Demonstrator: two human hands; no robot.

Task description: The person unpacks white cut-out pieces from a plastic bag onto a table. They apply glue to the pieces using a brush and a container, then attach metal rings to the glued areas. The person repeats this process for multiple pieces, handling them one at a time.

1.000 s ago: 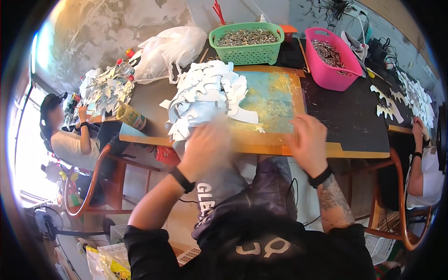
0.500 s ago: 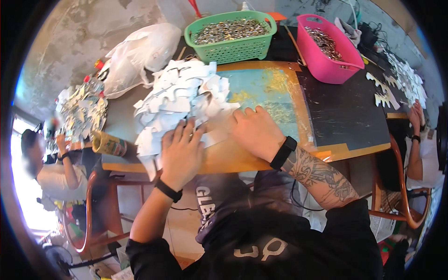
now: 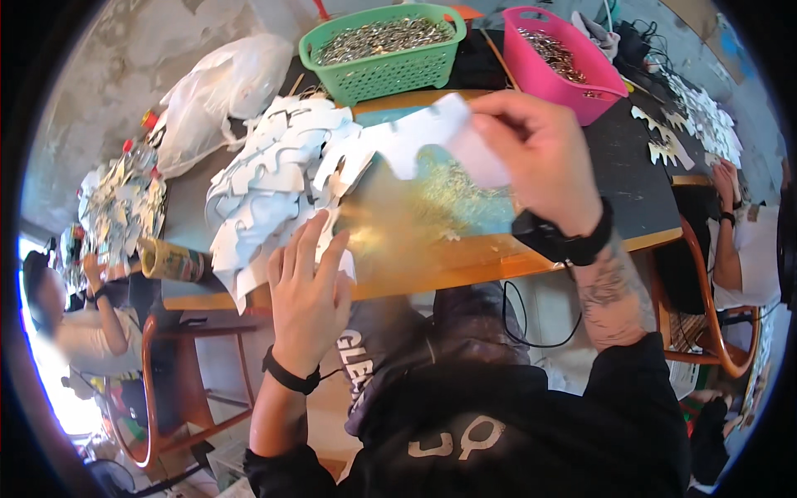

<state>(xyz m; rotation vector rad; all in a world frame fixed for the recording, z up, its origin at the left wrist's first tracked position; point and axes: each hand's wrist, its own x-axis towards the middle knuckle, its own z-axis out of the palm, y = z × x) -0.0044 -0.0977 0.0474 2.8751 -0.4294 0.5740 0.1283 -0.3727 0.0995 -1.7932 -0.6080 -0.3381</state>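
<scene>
My right hand (image 3: 544, 158) is raised over the right part of the table, pinching the end of a white cut-out piece (image 3: 404, 143) with a scalloped, toothed edge. The piece stretches leftward, and its far end overlaps the big pile of similar white cut-out pieces (image 3: 253, 187). At the pile's lower right edge lies my left hand (image 3: 305, 290), its fingers spread and touching the front pieces without gripping them. Under the held piece, a blue mat (image 3: 490, 212) on the tabletop carries gold-coloured specks.
A green basket (image 3: 378, 73) and a pink basket (image 3: 560, 87), both with small shiny metal parts, stand at the back. A clear plastic bag (image 3: 220, 95) lies back left, with a jar (image 3: 173, 260) on its side at the left edge. Co-workers sit at both sides.
My right hand has risen and moved right, now with a white cut-out piece in its fingers. My left hand has shifted slightly down and left on the pile's edge.
</scene>
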